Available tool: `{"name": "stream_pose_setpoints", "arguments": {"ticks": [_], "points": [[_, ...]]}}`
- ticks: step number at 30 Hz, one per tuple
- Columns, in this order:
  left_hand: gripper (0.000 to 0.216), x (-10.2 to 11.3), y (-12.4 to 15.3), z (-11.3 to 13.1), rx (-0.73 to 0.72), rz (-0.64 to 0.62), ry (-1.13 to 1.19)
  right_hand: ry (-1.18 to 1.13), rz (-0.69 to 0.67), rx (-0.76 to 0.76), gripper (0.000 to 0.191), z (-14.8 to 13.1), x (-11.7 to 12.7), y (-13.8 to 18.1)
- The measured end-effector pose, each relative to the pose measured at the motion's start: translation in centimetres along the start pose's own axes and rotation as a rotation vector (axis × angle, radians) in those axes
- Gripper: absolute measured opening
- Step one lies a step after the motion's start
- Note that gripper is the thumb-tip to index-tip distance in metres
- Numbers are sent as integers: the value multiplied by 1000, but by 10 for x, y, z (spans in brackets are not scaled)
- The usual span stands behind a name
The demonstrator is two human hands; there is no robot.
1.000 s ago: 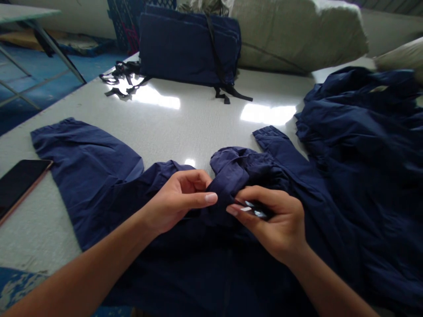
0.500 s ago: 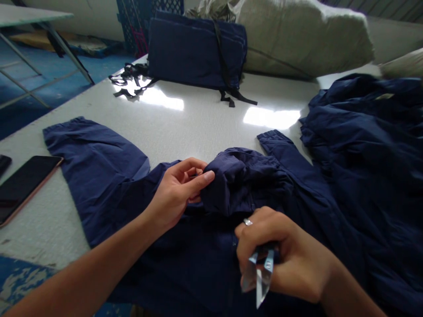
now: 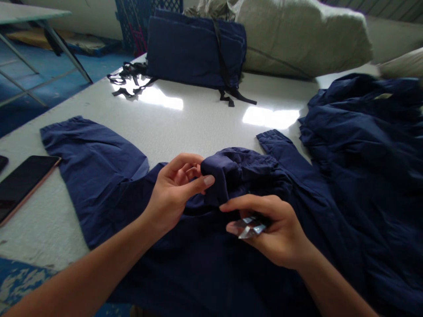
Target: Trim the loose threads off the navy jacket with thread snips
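A navy jacket lies spread across the table in front of me, its sleeves pointing away. My left hand pinches a raised fold of its cloth between thumb and fingers. Just to the right, my right hand keeps a pair of thread snips in its palm, their metal blades pointing left. The handles are hidden by the fingers. My right index fingertip touches the lower edge of the same fold, while the thumb is apart from it.
A phone lies at the left on the white table. Farther back stand a strapped stack of folded navy cloth and a big pale sack. Black straps lie beside the stack. More navy garments are heaped at the right.
My right hand has moved up and left to the fold, its index finger now extended to the cloth. The snips turned from pointing down to pointing left. My left hand keeps its pinch.
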State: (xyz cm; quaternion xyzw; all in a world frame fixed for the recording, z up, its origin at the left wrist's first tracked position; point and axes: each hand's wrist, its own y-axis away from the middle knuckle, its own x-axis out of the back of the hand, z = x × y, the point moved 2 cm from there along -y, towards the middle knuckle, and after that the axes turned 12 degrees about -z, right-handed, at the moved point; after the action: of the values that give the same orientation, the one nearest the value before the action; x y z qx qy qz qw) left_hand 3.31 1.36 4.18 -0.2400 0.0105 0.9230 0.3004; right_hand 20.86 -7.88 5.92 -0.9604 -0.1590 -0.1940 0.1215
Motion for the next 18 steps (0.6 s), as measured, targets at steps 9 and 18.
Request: {"name": "stream_pose_setpoints", "arguments": {"ticks": [9,18], "points": [[30,-10,5,3,98,61,-591,358,134,-9,55,12,-2,4],[17,-6,4,-5,246,-10,-460,342,93,1,56,11,-5,2]]}}
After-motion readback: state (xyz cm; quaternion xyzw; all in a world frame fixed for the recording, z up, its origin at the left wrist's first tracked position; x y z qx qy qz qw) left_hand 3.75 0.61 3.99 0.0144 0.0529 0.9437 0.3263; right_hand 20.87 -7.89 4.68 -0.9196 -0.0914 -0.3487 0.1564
